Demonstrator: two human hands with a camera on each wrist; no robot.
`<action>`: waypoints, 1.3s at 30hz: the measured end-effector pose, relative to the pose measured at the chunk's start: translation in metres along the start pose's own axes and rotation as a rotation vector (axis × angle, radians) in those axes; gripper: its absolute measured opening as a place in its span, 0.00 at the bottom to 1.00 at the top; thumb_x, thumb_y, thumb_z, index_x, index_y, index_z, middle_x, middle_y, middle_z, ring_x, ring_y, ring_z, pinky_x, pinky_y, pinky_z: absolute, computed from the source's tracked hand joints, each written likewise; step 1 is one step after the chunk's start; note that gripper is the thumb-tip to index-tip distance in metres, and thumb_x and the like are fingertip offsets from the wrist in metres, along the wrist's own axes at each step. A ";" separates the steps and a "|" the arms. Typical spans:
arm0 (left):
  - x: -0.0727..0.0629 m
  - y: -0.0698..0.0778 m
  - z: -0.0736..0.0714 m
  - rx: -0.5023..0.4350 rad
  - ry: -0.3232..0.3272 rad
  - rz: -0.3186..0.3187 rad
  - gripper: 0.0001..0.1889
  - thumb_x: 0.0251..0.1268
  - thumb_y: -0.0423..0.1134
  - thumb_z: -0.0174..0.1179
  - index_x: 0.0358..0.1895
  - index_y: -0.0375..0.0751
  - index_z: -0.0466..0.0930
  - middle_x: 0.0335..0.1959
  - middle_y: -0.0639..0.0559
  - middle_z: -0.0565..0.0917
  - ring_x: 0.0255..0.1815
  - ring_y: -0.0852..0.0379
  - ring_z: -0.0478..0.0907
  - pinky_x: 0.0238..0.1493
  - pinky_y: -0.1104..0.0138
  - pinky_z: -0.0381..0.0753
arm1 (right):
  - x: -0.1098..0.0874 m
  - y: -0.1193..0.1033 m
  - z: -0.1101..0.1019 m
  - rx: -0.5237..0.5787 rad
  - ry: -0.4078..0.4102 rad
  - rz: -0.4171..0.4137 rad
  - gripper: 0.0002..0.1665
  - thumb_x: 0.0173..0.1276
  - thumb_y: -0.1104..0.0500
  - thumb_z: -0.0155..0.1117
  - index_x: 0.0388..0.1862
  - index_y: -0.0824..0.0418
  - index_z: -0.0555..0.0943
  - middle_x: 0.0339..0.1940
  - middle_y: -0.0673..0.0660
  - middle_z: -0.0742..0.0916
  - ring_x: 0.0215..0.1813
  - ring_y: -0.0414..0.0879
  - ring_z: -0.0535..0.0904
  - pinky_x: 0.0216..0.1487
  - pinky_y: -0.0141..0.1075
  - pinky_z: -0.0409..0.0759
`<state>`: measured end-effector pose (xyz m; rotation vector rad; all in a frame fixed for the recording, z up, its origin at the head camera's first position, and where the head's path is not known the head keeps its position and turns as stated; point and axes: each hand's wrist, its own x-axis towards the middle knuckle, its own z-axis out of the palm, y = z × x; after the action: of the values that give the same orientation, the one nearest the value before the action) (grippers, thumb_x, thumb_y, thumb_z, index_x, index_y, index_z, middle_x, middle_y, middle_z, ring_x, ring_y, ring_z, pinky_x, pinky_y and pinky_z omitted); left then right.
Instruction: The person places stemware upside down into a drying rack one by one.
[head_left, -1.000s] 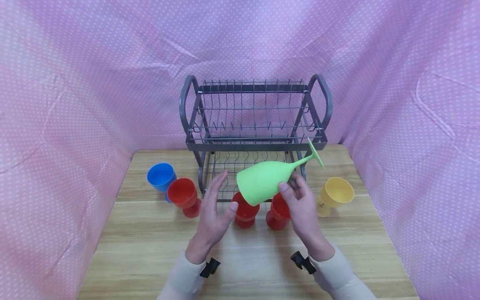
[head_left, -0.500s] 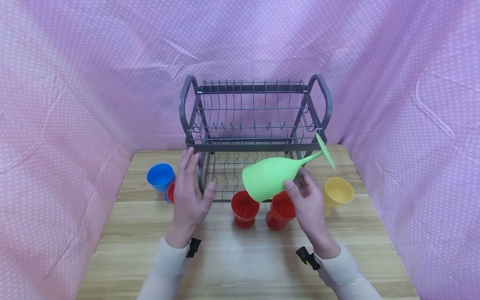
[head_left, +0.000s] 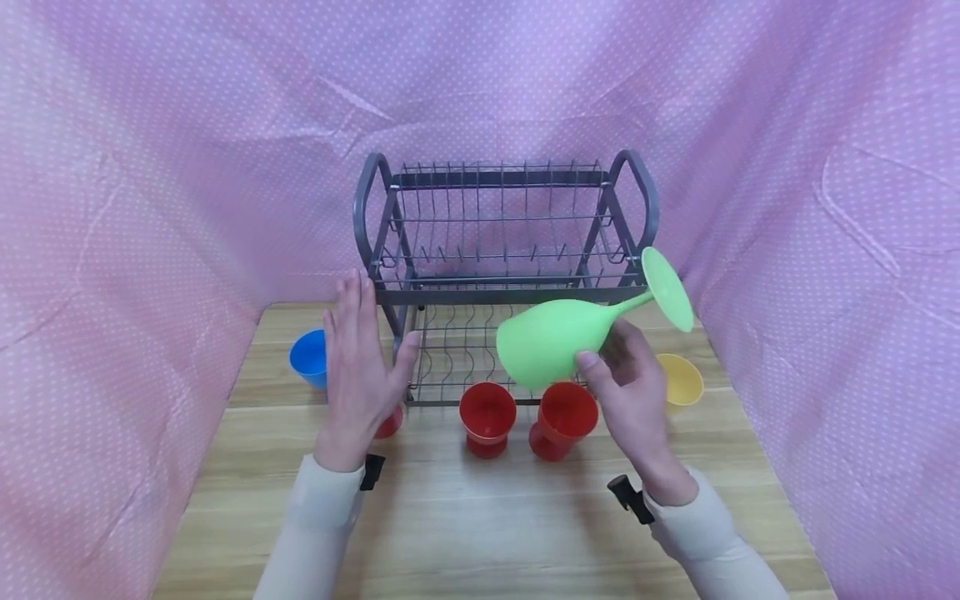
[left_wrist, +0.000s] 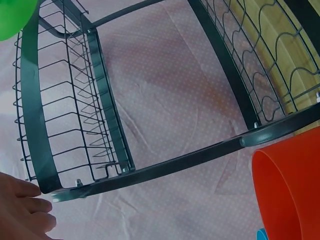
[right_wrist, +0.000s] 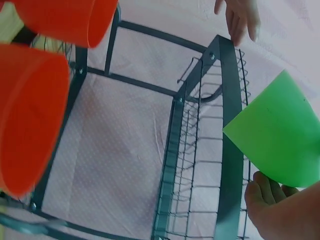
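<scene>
Right of centre in the head view, the right hand (head_left: 630, 400) grips the green goblet (head_left: 555, 342), thumb on the near side of the bowl! The goblet is tipped on its side, mouth to the left, foot up to the right, in front of the grey dish rack (head_left: 480, 296). Over at left of centre, the left hand (head_left: 356, 367) is held out flat, fingers straight, thumb apart, by the rack's corner; whether they touch, I can't tell. It covers part of a red goblet (head_left: 390, 423), with the blue cup (head_left: 308, 358) just left. Two red goblets (head_left: 487, 417) stand upright low in the middle of the tabletop (head_left: 480, 517), the yellow cup (head_left: 682, 381) at right.
</scene>
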<state>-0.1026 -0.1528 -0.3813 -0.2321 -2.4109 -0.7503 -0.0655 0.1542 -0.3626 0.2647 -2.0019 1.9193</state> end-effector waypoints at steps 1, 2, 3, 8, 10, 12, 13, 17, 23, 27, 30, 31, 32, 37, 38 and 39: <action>0.000 0.000 0.000 0.011 -0.012 -0.005 0.48 0.75 0.71 0.38 0.83 0.36 0.51 0.86 0.45 0.48 0.86 0.43 0.42 0.81 0.41 0.36 | 0.002 -0.001 -0.001 0.006 0.000 -0.026 0.30 0.69 0.72 0.65 0.70 0.68 0.74 0.63 0.57 0.84 0.68 0.51 0.78 0.68 0.33 0.76; 0.001 0.000 -0.001 0.020 -0.021 -0.007 0.48 0.75 0.71 0.39 0.83 0.36 0.51 0.86 0.45 0.48 0.86 0.43 0.42 0.81 0.41 0.35 | 0.004 -0.003 -0.002 0.013 -0.002 -0.050 0.30 0.68 0.73 0.65 0.70 0.69 0.74 0.63 0.57 0.84 0.68 0.51 0.78 0.69 0.34 0.75; 0.001 -0.001 -0.001 0.028 -0.029 -0.010 0.48 0.75 0.71 0.39 0.83 0.36 0.51 0.86 0.44 0.48 0.86 0.43 0.41 0.81 0.41 0.35 | 0.007 -0.005 -0.003 0.016 -0.003 -0.074 0.30 0.67 0.74 0.65 0.69 0.70 0.75 0.62 0.58 0.84 0.68 0.51 0.78 0.70 0.34 0.74; 0.001 -0.001 -0.002 0.057 -0.045 -0.011 0.48 0.75 0.69 0.41 0.83 0.34 0.52 0.85 0.43 0.49 0.86 0.44 0.41 0.81 0.41 0.35 | 0.020 -0.013 -0.006 0.035 -0.009 -0.175 0.30 0.65 0.75 0.65 0.67 0.73 0.76 0.62 0.59 0.84 0.66 0.52 0.79 0.73 0.38 0.71; 0.001 -0.001 -0.002 0.065 -0.052 -0.013 0.47 0.75 0.69 0.41 0.83 0.34 0.51 0.86 0.44 0.48 0.86 0.45 0.40 0.81 0.42 0.34 | 0.025 -0.016 -0.007 0.034 -0.011 -0.203 0.30 0.64 0.75 0.65 0.66 0.72 0.76 0.61 0.59 0.84 0.65 0.52 0.79 0.73 0.39 0.71; 0.000 0.000 -0.003 0.070 -0.058 -0.014 0.47 0.75 0.68 0.41 0.83 0.34 0.51 0.86 0.46 0.46 0.86 0.47 0.38 0.82 0.42 0.34 | 0.030 -0.020 -0.009 0.020 -0.012 -0.226 0.31 0.63 0.75 0.66 0.67 0.71 0.77 0.62 0.60 0.84 0.65 0.53 0.79 0.74 0.41 0.71; 0.000 0.000 -0.003 0.073 -0.061 -0.016 0.47 0.75 0.68 0.40 0.83 0.34 0.51 0.86 0.47 0.46 0.86 0.47 0.38 0.82 0.42 0.34 | 0.032 -0.021 -0.009 0.014 -0.012 -0.236 0.31 0.63 0.75 0.66 0.67 0.70 0.77 0.62 0.60 0.84 0.65 0.54 0.79 0.74 0.41 0.71; 0.000 0.001 -0.003 0.078 -0.075 -0.022 0.47 0.75 0.68 0.41 0.83 0.35 0.51 0.86 0.48 0.45 0.86 0.48 0.37 0.82 0.43 0.34 | 0.042 -0.028 -0.010 -0.013 0.002 -0.274 0.33 0.62 0.74 0.68 0.68 0.67 0.78 0.61 0.62 0.85 0.63 0.54 0.81 0.72 0.42 0.73; 0.001 0.001 -0.002 0.077 -0.081 -0.024 0.47 0.75 0.68 0.42 0.83 0.34 0.50 0.86 0.46 0.46 0.86 0.44 0.40 0.82 0.44 0.36 | 0.057 -0.037 -0.012 0.008 0.034 -0.313 0.29 0.62 0.73 0.70 0.64 0.69 0.80 0.58 0.59 0.87 0.60 0.53 0.82 0.69 0.41 0.76; 0.001 -0.001 -0.001 0.069 -0.079 -0.018 0.47 0.76 0.67 0.42 0.83 0.34 0.50 0.86 0.44 0.47 0.86 0.42 0.42 0.82 0.44 0.39 | 0.067 -0.044 -0.013 0.037 0.065 -0.314 0.28 0.63 0.72 0.70 0.63 0.69 0.81 0.57 0.59 0.87 0.60 0.53 0.83 0.70 0.43 0.74; 0.001 -0.001 -0.001 0.068 -0.078 -0.016 0.47 0.76 0.67 0.43 0.83 0.34 0.50 0.86 0.43 0.48 0.85 0.41 0.43 0.82 0.43 0.42 | 0.074 -0.049 -0.013 0.052 0.078 -0.304 0.28 0.62 0.71 0.71 0.63 0.68 0.81 0.56 0.61 0.87 0.60 0.53 0.83 0.71 0.44 0.74; 0.000 -0.001 -0.001 0.068 -0.077 -0.015 0.47 0.76 0.67 0.43 0.83 0.34 0.50 0.86 0.44 0.47 0.85 0.41 0.43 0.82 0.43 0.42 | 0.076 -0.050 -0.013 0.045 0.082 -0.306 0.28 0.62 0.70 0.71 0.63 0.68 0.81 0.56 0.62 0.87 0.59 0.53 0.83 0.71 0.44 0.74; 0.000 -0.001 -0.001 0.067 -0.076 -0.016 0.47 0.75 0.67 0.43 0.83 0.34 0.50 0.86 0.44 0.47 0.85 0.41 0.43 0.82 0.43 0.42 | 0.079 -0.051 -0.014 0.038 0.085 -0.308 0.28 0.63 0.70 0.71 0.63 0.68 0.81 0.56 0.62 0.87 0.59 0.53 0.83 0.71 0.44 0.74; 0.001 -0.001 -0.001 0.063 -0.073 -0.017 0.47 0.75 0.67 0.44 0.83 0.34 0.49 0.86 0.44 0.46 0.85 0.42 0.42 0.82 0.43 0.43 | 0.097 -0.054 -0.015 -0.006 0.106 -0.332 0.27 0.63 0.68 0.71 0.63 0.67 0.81 0.57 0.63 0.87 0.60 0.54 0.83 0.71 0.45 0.75; 0.001 -0.001 -0.001 0.063 -0.074 -0.017 0.47 0.75 0.67 0.44 0.83 0.34 0.49 0.86 0.44 0.46 0.86 0.42 0.42 0.82 0.43 0.43 | 0.100 -0.055 -0.015 -0.011 0.106 -0.339 0.28 0.63 0.68 0.71 0.63 0.67 0.81 0.57 0.64 0.86 0.60 0.54 0.83 0.71 0.45 0.75; 0.001 -0.001 -0.001 0.063 -0.074 -0.017 0.47 0.75 0.67 0.44 0.83 0.34 0.49 0.86 0.44 0.46 0.86 0.42 0.42 0.82 0.43 0.43 | 0.103 -0.055 -0.015 -0.015 0.112 -0.346 0.28 0.62 0.67 0.72 0.63 0.67 0.81 0.57 0.64 0.86 0.60 0.54 0.83 0.70 0.45 0.75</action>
<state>-0.1032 -0.1541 -0.3803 -0.2182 -2.5051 -0.6824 -0.1382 0.1771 -0.2721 0.4565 -1.7645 1.6637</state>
